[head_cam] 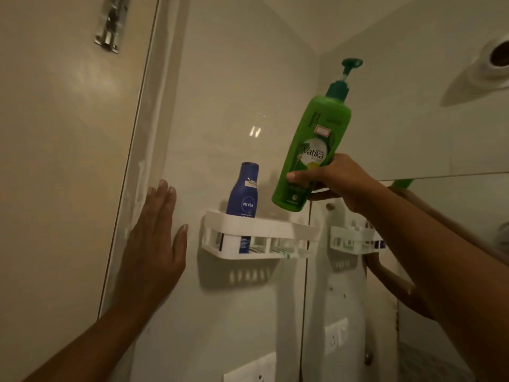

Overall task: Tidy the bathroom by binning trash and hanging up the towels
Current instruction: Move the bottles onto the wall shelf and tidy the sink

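Two bare hands up, forearms coming in from the bottom corners. Left hand (154, 232): fingers straight and together, thumb splayed, palm flat against the glossy white tiled wall (237, 86) just beside the pale door frame (143, 150); holds nothing. Right hand (334, 179): thumb across the front, fingers wrapped behind, grasping the lower part of a tall green plastic Vatika pump bottle with a teal pump head (314, 144). Bottle tilted, pump leaning up and to the right, base in the air just above the right end of the shelf, not touching it.

White plastic slotted wall shelf (259, 230) fixed to the tile between the hands. One dark blue Nivea lotion bottle with a white base (243, 205) stands upright in its left part; right part under the green bottle is free. Blue bottle and green bottle near but apart.

Right of the shelf: frameless wall mirror (413, 271), reflecting the shelf and the right forearm. White wall socket plate (249, 368) low on the tile below the shelf. Further up left: cream door (60, 133) with a metal slide bolt (111, 23). Top right: white round wall fitting with a dark opening (495, 57). No towel or trash in view.
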Motion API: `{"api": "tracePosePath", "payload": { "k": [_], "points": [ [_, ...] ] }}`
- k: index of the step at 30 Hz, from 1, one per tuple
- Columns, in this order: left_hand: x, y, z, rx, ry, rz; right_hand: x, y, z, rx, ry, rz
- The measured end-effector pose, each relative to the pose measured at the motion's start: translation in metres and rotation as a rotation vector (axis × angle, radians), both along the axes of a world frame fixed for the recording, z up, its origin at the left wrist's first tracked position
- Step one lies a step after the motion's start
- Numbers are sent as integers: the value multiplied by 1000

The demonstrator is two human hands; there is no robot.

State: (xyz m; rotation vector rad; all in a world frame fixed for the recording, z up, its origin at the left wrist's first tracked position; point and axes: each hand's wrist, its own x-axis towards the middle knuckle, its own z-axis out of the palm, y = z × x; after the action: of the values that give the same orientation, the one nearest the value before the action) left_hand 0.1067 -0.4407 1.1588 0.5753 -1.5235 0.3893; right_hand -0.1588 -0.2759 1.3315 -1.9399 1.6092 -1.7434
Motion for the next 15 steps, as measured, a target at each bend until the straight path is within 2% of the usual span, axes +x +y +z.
{"api": "tracePosePath", "payload": {
  "k": [5,15],
  "points": [
    [0,-1,-2,16,-26,33,-4,-27,1,38,94,57],
    [0,-3,-2,33,-66,107,-6,-53,-14,213,158,217]
  ]
}}
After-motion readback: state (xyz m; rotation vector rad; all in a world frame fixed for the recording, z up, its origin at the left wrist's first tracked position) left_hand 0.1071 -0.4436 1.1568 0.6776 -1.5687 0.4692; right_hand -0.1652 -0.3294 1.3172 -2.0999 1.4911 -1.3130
